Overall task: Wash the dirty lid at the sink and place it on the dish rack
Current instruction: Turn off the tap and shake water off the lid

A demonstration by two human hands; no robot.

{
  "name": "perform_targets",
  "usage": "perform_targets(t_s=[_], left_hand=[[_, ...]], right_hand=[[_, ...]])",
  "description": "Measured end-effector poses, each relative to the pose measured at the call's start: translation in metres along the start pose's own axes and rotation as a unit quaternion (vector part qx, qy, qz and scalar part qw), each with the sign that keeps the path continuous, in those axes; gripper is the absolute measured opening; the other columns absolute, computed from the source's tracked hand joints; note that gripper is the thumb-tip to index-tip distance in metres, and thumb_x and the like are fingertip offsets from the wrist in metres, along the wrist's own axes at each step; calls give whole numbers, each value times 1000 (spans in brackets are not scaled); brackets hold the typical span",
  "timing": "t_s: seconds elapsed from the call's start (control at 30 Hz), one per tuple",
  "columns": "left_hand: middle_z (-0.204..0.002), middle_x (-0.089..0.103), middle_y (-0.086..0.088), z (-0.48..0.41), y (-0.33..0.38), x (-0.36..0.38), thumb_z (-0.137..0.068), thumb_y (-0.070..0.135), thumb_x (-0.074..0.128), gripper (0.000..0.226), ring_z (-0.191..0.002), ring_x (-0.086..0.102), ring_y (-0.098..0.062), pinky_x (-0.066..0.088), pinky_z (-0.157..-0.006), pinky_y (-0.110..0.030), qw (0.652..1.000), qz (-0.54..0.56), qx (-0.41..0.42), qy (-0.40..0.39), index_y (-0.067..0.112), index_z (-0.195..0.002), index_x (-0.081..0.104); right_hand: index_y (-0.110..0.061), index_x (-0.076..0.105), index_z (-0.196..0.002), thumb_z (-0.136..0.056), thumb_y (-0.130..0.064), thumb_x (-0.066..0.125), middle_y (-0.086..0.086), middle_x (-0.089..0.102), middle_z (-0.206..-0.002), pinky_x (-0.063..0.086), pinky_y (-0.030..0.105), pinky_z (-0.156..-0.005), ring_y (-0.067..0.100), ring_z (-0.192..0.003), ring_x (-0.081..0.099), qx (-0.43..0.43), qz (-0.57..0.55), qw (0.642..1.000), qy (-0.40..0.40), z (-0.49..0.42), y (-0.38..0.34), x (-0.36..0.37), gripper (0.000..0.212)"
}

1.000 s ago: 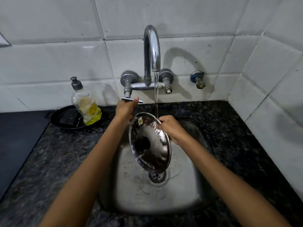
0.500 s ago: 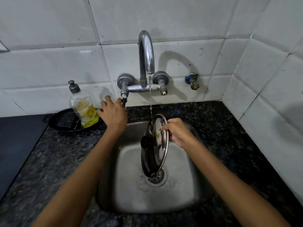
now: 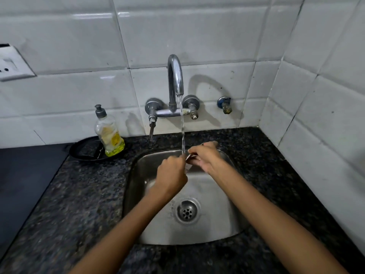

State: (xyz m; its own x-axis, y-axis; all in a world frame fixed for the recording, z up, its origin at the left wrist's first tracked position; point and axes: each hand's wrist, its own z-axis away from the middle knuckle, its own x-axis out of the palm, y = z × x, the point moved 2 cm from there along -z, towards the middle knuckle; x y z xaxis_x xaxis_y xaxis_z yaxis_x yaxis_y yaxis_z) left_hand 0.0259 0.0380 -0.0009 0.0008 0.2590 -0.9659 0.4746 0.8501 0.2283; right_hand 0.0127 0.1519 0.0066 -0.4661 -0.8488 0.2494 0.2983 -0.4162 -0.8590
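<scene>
The steel lid [image 3: 189,156] is turned edge-on over the sink [image 3: 219,224], so only a thin strip of its rim shows between my hands. My right hand [image 3: 205,157] grips that rim from the right. My left hand [image 3: 171,174] is closed against the lid's left face, where its knob is hidden. Water [image 3: 182,127] runs from the faucet [image 3: 175,76] onto the lid's top edge. No dish rack is in view.
A dish soap bottle [image 3: 109,133] stands on a black pan [image 3: 85,150] left of the sink. The faucet's left handle [image 3: 151,127] points down. A small valve [image 3: 225,105] sits on the tiled wall and a socket [image 3: 11,64] at far left. Dark granite counter surrounds the basin, whose drain [image 3: 187,211] is exposed.
My left hand left the faucet handle and came down onto the lid's left side. The lid turned edge-on and rose toward the stream. The view tilted upward.
</scene>
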Motion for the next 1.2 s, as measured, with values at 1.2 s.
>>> perform_targets(t_s=[1.2], left_hand=[[-66,56,-8,-7,-25,-156,-80,4,60,13,-69,49,-23,34,-56,-28,964,165,39,205,9,-70,53]], right_hand=[[-13,67,-96,-81,-1,62,7,70,-92,50,46,-94,25,-96,65,-377,280,882,21,38,-84,-40,20]])
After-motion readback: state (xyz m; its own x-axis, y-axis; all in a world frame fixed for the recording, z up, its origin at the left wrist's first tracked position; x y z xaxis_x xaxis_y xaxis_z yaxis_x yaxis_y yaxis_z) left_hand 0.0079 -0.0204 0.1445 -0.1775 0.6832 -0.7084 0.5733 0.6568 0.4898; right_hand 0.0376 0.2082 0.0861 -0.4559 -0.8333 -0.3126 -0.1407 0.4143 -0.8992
